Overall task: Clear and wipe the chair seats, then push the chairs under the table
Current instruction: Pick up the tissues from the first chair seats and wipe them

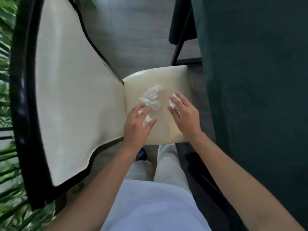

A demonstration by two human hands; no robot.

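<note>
A cream chair seat (171,75) lies below me, its tall cream back with a black frame (70,90) rising at the left. Crumpled white tissues (152,97) lie in the middle of the seat. My left hand (138,124) is over the seat's near left part, fingers curled round a small tissue wad (146,120). My right hand (185,114) is over the right part, its fingers closing on another tissue wad (173,101).
A table under a dark green cloth (258,80) fills the right side, close to the seat's edge. Another dark chair (181,30) stands beyond it on the grey floor (136,39). Green plants (6,64) sit behind the chair back at the left.
</note>
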